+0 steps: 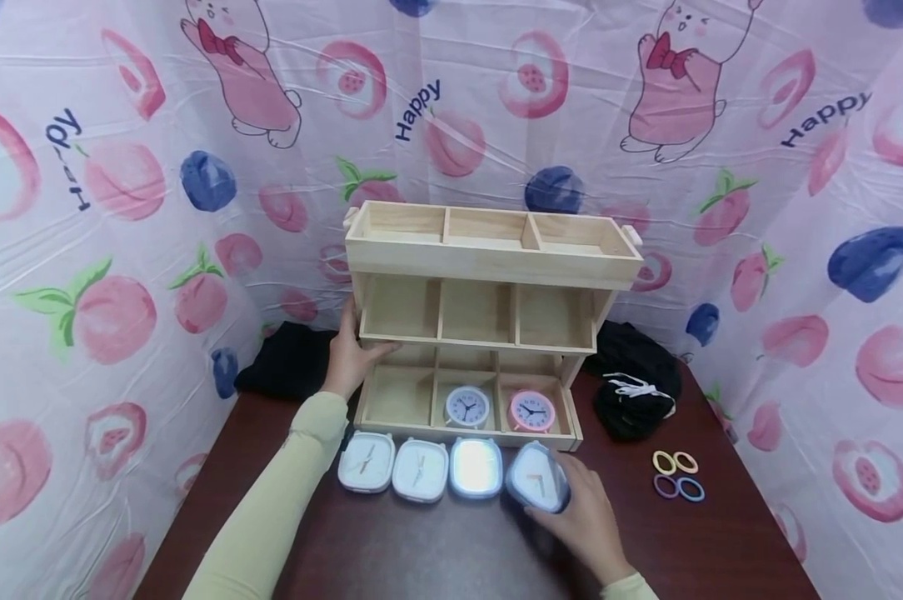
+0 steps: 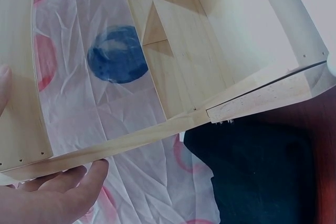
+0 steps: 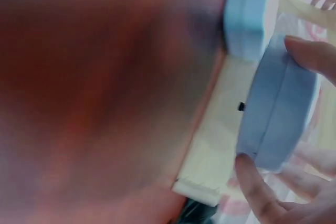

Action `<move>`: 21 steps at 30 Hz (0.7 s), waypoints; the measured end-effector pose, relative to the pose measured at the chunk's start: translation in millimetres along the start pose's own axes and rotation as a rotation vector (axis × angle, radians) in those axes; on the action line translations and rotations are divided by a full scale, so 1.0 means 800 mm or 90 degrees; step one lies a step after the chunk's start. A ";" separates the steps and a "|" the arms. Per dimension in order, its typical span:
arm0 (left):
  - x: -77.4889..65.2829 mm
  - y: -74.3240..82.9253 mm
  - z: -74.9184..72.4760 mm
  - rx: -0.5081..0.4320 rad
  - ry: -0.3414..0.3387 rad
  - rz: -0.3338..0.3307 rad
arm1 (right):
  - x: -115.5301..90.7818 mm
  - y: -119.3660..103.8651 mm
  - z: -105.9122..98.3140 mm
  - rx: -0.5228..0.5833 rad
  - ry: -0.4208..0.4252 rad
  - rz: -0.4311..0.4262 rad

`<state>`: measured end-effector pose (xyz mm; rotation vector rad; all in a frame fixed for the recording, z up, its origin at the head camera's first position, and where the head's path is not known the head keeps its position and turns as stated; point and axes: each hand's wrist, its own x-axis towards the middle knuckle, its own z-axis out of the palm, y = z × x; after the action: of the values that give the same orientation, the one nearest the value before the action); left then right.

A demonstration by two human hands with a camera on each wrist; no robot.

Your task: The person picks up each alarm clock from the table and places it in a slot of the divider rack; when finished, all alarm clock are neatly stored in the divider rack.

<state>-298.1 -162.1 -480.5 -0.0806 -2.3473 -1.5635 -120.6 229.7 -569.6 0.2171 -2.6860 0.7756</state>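
A three-tier wooden organizer (image 1: 489,260) stands on the table. My left hand (image 1: 351,354) grips its left side, fingers outside the side strip (image 2: 121,142) and thumb on the middle tier. With thumb and fingers, my right hand (image 1: 582,512) holds a blue square alarm clock (image 1: 537,477), tilted at the right end of a row in front. That row also has a white clock (image 1: 366,462), another white clock (image 1: 420,471) and a pale blue clock (image 1: 476,468) with a glaring face. In the bottom tier sit a round pale blue clock (image 1: 466,407) and a round pink clock (image 1: 531,411).
Black cloth (image 1: 286,362) lies behind the left forearm. A black drawstring bag (image 1: 635,387) is right of the organizer, with several coloured rings (image 1: 676,476) in front of it. A peach-printed curtain (image 1: 489,100) surrounds the dark red table (image 1: 414,558).
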 end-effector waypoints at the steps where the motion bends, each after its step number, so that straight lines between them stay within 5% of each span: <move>1: 0.000 0.000 0.000 -0.001 0.001 0.000 | 0.005 -0.005 0.002 0.010 0.017 -0.014; 10: -0.001 0.002 0.001 -0.008 0.003 0.002 | 0.080 -0.085 0.047 0.127 -0.025 -0.103; 21: 0.000 -0.003 -0.001 0.002 0.002 0.020 | 0.157 -0.162 0.125 0.143 -0.074 -0.133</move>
<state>-298.1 -163.9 -482.3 -0.1128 -2.3347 -1.5439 -234.7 60.2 -540.7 0.6040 -2.6225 1.0243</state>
